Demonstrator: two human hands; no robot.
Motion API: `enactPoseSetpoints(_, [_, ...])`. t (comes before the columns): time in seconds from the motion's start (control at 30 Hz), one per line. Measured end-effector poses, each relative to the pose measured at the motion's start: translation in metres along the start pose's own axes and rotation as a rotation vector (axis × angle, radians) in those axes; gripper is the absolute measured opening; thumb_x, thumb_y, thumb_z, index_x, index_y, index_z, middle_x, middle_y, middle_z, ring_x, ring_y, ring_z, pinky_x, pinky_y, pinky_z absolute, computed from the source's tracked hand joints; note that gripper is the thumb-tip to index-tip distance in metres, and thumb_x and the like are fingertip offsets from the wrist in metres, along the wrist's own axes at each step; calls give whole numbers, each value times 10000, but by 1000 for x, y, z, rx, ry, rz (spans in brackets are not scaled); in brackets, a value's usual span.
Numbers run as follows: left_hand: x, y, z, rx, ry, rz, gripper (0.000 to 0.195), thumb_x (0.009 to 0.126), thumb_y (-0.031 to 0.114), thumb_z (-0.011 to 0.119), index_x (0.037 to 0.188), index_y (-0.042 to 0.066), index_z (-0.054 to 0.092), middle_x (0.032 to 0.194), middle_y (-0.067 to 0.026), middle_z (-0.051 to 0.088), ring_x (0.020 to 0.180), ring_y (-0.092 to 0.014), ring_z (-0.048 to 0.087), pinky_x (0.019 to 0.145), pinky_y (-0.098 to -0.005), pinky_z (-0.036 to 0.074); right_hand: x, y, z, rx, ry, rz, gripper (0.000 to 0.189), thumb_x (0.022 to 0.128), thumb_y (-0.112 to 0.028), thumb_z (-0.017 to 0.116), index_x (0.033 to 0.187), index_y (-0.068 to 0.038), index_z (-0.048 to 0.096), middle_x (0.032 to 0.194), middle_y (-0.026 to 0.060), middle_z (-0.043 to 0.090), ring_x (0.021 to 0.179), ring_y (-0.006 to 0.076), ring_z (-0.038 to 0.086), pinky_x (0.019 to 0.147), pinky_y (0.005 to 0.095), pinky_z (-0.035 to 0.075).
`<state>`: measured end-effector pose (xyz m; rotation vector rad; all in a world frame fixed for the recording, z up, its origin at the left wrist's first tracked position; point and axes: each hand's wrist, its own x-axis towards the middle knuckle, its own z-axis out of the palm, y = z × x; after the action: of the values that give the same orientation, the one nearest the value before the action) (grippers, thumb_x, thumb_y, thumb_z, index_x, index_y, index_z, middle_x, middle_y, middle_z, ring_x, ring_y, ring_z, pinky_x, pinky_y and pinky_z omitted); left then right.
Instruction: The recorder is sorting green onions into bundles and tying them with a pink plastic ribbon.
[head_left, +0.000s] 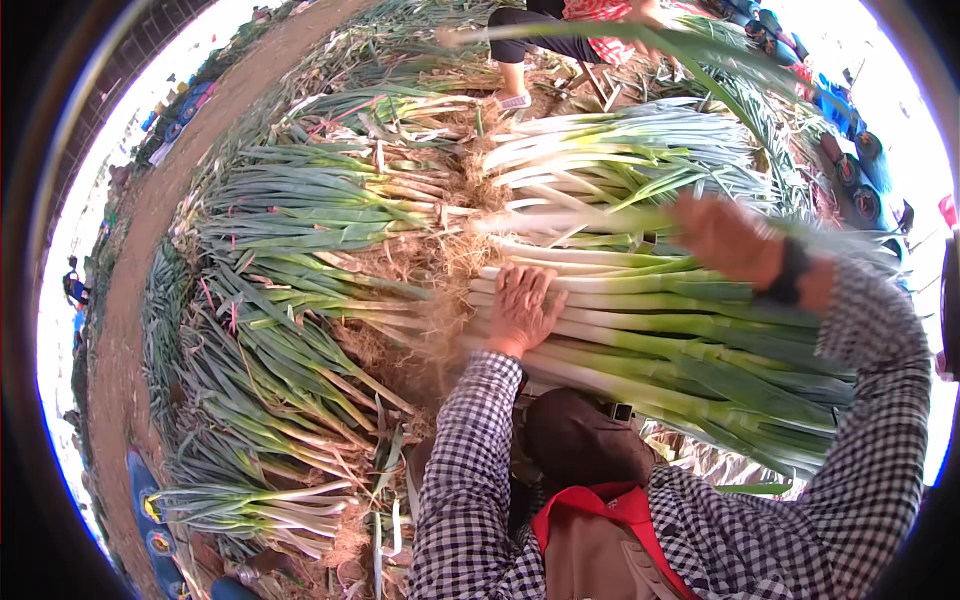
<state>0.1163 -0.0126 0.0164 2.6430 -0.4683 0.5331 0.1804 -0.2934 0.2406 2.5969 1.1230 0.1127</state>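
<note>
My left hand (525, 309) lies over the white shanks of a broad row of trimmed long green onions (637, 322), its thumb apart from the fingers. To the right, my blurred right hand (727, 244) is closed around a single long green onion (570, 220), whose pale shank points left above the row. Its leaves trail out behind the hand. The row lies with root ends to the left and dark green leaves to the right, partly under my right arm. Blur hides the exact finger positions of my right hand.
Untrimmed green onions (300, 202) lie in heaps on the left. Tangled dry roots (457, 262) form a strip between the heaps and the row. Another person's leg (513, 79) is at the top. A dirt path (142, 247) curves along the left; blue rolls (870, 180) stand far right.
</note>
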Motion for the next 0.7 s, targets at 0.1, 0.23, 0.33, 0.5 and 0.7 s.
enactPoseSetpoints(0.1, [-1,-3,1,51,86,24,420,972,429,513,1204,92,609,1163,-89,620,1158,-274,525,1125,-468,297,-19,-9,54,295,-195,15,445,895,-180,651,1310,-32,588,1043,174,623,887,351,640,811,453,531])
enactPoseSetpoints(0.23, [-3,-3,3,-55,76,4,434,959,435,520,1202,88,613,1143,-90,615,1141,-284,526,1096,-475,313,-17,5,61,423,-93,40,448,936,-255,636,1339,-65,597,996,126,645,950,336,638,828,447,517])
enactPoseSetpoints(0.33, [-1,-4,3,-99,38,-4,431,954,428,537,1226,102,604,1215,-96,582,1162,-298,500,1081,-480,322,3,15,63,400,-233,-33,428,953,-256,606,1338,-68,600,1013,128,638,962,334,631,838,474,501])
enactPoseSetpoints(0.5, [0,-3,-2,-51,77,-33,483,971,472,505,1290,118,583,1387,-134,465,1234,-350,444,1082,-493,326,10,19,76,286,-147,-204,427,1004,-291,539,1372,-79,583,1304,163,541,1042,365,619,927,493,483])
enactPoseSetpoints(0.7, [22,-14,4,6,29,-84,553,1016,488,449,1431,129,517,1506,-131,429,1338,-342,402,1142,-482,276,-7,8,74,466,-409,-53,471,1052,-331,442,1461,-104,498,1554,183,352,1208,398,581,1082,444,447])
